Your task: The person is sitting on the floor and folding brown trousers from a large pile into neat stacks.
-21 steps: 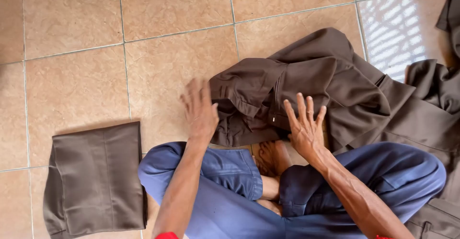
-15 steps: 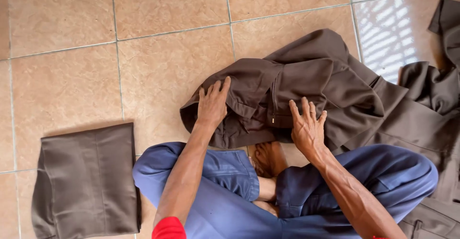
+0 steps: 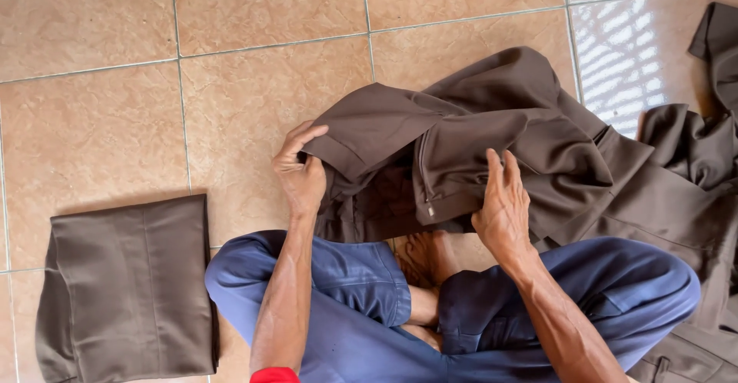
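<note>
A pair of brown trousers [image 3: 492,137] lies crumpled on the tiled floor in front of my crossed legs in blue trousers. My left hand [image 3: 301,169] grips the left corner of the waistband and lifts it. My right hand [image 3: 503,206] holds the other side of the waistband near the zip, fingers spread over the cloth. The trouser legs trail off to the right.
A folded brown garment [image 3: 131,291] lies flat on the floor at the lower left. More loose brown clothes [image 3: 692,152] are heaped at the right edge. My bare foot [image 3: 427,256] rests between my knees. Beige tiles [image 3: 261,60] stretch ahead.
My left hand went from resting flat on the cloth to gripping the waistband corner and raising it. My right hand closed on the waistband's other side. The trousers opened out.
</note>
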